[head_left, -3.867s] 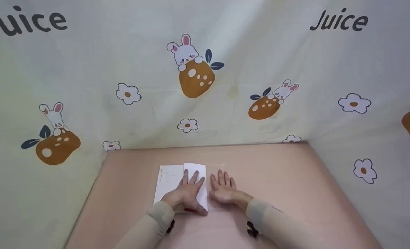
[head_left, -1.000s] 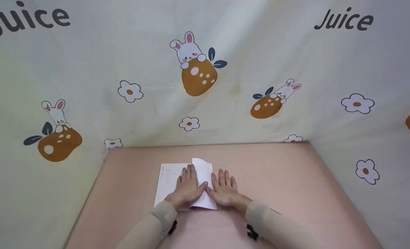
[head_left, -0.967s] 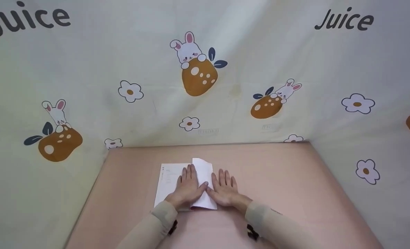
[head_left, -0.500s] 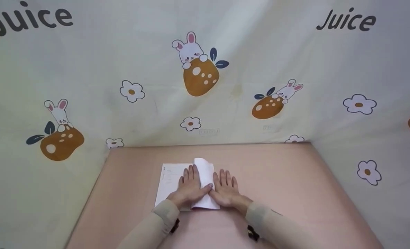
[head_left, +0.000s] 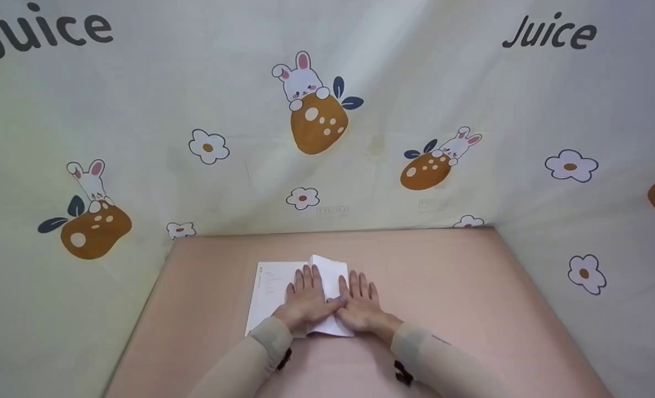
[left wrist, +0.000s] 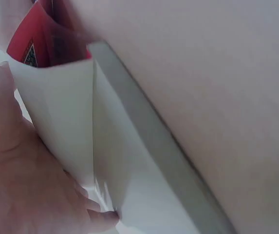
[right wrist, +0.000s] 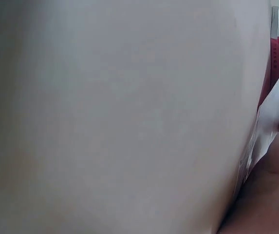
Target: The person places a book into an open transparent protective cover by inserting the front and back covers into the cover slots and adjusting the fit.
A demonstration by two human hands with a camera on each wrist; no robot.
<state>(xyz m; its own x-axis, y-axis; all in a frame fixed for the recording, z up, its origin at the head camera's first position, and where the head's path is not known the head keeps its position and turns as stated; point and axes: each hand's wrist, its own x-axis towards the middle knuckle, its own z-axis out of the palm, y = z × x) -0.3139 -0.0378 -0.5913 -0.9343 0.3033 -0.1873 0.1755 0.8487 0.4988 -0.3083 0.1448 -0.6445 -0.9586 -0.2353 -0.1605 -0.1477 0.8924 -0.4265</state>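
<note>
An open book (head_left: 269, 293) lies on the table, its printed white page on the left. From its spine a white leaf (head_left: 333, 273) lifts and spreads rightward; the left wrist view shows red (left wrist: 32, 41) on the underside of this bowed leaf, beside the thick grey page block (left wrist: 144, 122). My left hand (head_left: 308, 301) lies with straight fingers along the gutter, its thumb reaching over the leaf. My right hand (head_left: 360, 303) rests flat at the leaf's right edge, and the two thumbs meet there. A shiny clear film edge (right wrist: 249, 158) shows beside the right hand.
The pink-covered table (head_left: 443, 276) extends around the book. A pale cloth curtain (head_left: 239, 99) printed with rabbits and fruit stands behind and at both sides.
My left hand has slid right across the book, from the left of the gutter toward the right hand. The white leaf has spread farther to the right. The right hand has barely moved.
</note>
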